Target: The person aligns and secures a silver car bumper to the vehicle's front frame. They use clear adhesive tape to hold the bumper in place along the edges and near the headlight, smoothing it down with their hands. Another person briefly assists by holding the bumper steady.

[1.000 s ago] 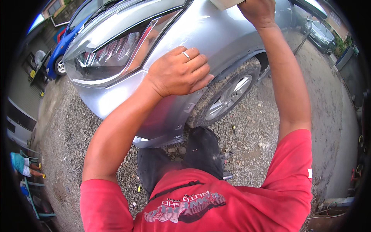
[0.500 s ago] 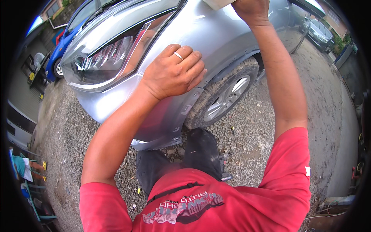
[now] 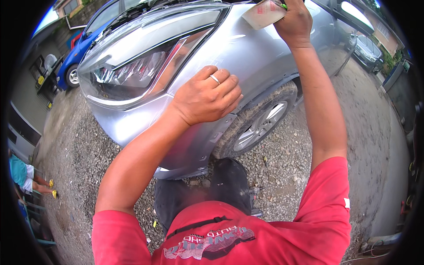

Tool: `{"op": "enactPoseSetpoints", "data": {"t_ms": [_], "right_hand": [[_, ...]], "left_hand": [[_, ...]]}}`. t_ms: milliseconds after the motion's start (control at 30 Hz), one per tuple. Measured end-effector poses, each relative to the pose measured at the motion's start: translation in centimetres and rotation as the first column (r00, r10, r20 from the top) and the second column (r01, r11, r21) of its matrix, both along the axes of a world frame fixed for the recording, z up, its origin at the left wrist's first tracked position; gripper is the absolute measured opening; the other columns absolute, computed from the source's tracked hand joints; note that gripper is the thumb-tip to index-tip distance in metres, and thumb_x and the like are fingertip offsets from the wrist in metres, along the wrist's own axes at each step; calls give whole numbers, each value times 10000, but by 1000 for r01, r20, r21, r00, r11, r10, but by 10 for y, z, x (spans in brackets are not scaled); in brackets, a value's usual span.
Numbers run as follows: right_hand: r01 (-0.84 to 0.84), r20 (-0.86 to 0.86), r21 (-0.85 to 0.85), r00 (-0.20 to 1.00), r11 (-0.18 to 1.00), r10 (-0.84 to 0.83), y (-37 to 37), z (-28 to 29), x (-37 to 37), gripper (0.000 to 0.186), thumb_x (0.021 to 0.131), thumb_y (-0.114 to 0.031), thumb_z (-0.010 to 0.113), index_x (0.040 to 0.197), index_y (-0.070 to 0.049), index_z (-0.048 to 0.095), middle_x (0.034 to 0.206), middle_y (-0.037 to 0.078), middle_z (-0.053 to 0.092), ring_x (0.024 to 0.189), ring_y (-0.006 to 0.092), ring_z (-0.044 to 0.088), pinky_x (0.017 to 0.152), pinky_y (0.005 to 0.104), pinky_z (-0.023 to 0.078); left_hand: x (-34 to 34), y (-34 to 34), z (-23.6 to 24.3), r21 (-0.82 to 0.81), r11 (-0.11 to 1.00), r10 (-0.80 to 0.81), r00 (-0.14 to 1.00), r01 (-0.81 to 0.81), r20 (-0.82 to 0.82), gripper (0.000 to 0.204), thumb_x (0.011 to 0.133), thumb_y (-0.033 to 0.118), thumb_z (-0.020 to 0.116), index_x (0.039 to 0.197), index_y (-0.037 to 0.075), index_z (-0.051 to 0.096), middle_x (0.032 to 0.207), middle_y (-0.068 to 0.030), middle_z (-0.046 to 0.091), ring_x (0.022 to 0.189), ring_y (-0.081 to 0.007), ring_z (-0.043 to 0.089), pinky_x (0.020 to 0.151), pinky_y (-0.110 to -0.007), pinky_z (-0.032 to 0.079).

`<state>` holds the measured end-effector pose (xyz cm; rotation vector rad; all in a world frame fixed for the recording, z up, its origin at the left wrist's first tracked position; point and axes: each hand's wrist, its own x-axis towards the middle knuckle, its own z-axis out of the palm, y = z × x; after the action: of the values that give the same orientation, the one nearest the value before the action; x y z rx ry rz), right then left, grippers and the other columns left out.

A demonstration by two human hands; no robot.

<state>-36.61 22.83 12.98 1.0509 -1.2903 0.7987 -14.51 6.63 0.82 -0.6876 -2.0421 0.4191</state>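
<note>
My right hand [image 3: 295,23] is raised at the top, gripping a whitish translucent plastic container [image 3: 263,16] with red markings. A bit of bright green shows beside its fingers. The container is over the silver car's front fender [image 3: 258,51]. Lower and to the left, my left hand [image 3: 208,95], with a ring on one finger, is at the fender's front end, above the wheel arch. Its fingers are curled under, and their tips are hidden, so anything inside does not show. The headlight [image 3: 137,73] lies just left of it.
Below the fender stands the front wheel [image 3: 258,126], over gravel [image 3: 282,176]. A side mirror [image 3: 355,17] juts out at upper right. Behind are a blue car [image 3: 73,57] and another parked car [image 3: 367,51]. A person in a teal top [image 3: 18,171] is at far left.
The car sits slightly lower in view, showing more of the container in my right hand. My left hand appears a little lower and further right. The person at far left shows more fully.
</note>
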Motion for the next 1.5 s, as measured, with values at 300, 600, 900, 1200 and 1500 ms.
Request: {"op": "enactPoseSetpoints", "data": {"t_ms": [300,600,900,1200,1500], "right_hand": [[6,-3,11,1000,1000,-6,-1,0,0,545,818,-379,896,1239,-93,700,1036,114,702,924,327,719,804,421,586],[27,-28,17,999,999,-27,-1,1,-3,551,818,-386,895,1238,-89,695,1044,118,703,926,335,715,799,423,582],[28,-14,20,1000,999,-27,-1,2,0,482,843,-317,872,1222,-78,693,1029,126,701,917,338,717,787,420,577],[60,-42,37,997,998,-58,0,0,-5,372,903,-232,798,1245,-121,704,1060,88,704,934,290,718,783,392,581],[137,-23,59,990,989,-136,4,0,-24,455,892,-231,847,1329,-209,726,1087,11,749,990,256,764,801,387,624]], "left_hand": [[0,0,-1,15,1000,-14,999,15,-44,211,899,264,798,938,83,697,1062,-43,704,966,-211,676,900,-377,548],[-2,-2,-4,7,1000,-6,999,6,-34,216,891,260,804,950,82,696,1069,-35,708,992,-204,681,916,-381,549],[-2,-3,-5,-8,1000,4,999,-4,-34,212,887,258,799,945,84,693,1057,-33,704,993,-203,684,919,-380,548],[-3,-2,-6,10,1000,-7,999,8,-42,204,880,259,798,924,89,696,1025,-23,696,980,-198,683,918,-381,543],[-1,-3,-5,4,1000,-23,999,24,-23,178,882,264,784,873,117,683,991,-2,686,955,-175,670,885,-353,539]]}}
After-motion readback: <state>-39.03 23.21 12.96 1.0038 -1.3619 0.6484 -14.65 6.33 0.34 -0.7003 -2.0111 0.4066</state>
